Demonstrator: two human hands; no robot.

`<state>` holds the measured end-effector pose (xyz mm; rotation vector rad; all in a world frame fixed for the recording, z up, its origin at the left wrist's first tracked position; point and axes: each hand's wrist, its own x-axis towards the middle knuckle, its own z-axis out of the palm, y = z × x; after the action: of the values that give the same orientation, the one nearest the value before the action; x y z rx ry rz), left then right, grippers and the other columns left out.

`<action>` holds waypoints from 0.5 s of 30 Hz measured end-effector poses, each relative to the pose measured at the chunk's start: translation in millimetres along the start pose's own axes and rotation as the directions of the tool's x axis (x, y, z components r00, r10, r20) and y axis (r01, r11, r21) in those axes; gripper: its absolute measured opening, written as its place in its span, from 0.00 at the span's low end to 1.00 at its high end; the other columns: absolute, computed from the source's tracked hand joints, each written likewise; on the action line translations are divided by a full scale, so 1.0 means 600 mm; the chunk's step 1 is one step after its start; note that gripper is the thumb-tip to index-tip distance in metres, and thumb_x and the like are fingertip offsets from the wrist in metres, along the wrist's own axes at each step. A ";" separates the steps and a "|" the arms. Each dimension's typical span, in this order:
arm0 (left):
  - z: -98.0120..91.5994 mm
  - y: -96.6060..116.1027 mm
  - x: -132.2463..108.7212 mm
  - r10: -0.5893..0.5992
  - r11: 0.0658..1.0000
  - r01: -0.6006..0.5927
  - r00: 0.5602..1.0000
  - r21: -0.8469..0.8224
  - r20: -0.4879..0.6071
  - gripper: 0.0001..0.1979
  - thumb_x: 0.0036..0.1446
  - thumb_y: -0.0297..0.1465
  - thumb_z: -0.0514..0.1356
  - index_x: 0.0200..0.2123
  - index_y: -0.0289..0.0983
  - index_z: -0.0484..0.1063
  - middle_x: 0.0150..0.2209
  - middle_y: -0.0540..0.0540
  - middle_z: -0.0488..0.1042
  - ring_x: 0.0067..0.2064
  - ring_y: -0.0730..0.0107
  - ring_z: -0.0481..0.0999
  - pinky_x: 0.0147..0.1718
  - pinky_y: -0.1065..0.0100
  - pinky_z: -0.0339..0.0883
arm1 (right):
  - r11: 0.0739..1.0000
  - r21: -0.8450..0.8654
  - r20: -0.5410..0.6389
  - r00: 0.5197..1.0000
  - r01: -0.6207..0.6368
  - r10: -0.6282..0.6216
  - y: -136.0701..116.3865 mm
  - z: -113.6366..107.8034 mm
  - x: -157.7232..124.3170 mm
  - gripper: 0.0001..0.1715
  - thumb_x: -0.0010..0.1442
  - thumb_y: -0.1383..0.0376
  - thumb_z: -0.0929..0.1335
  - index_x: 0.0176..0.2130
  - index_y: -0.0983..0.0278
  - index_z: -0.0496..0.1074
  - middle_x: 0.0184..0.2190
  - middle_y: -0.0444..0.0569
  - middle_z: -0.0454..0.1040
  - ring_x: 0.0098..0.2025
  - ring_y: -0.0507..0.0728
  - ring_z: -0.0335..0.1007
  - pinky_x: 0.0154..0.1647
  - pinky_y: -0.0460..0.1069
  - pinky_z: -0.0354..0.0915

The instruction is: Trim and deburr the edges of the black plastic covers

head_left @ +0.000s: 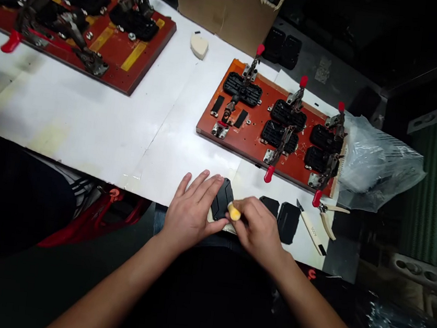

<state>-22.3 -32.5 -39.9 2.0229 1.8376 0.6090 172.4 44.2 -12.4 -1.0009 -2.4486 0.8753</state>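
Left hand (189, 211) steadies a black part (222, 200), long axis pointing away; right hand (256, 226) grips a yellow-tipped tool (234, 212)

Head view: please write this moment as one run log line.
left hand: holds black part | right hand: yellow-handled tool on part | ahead: clamp board
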 end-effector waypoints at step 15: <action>-0.007 -0.036 -0.004 0.134 0.973 -0.143 0.989 0.178 0.064 0.41 0.65 0.38 0.62 0.75 0.44 0.47 0.73 0.41 0.63 0.76 0.45 0.55 0.71 0.35 0.50 | 0.942 -0.115 -0.019 0.949 -0.315 0.315 0.027 -0.127 0.059 0.24 0.62 0.47 0.76 0.45 0.60 0.72 0.38 0.44 0.80 0.39 0.56 0.77 0.36 0.47 0.62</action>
<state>-42.9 -32.5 -47.5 2.2789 1.7911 0.4334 196.4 110.3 36.9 -1.4658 -2.4002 0.8329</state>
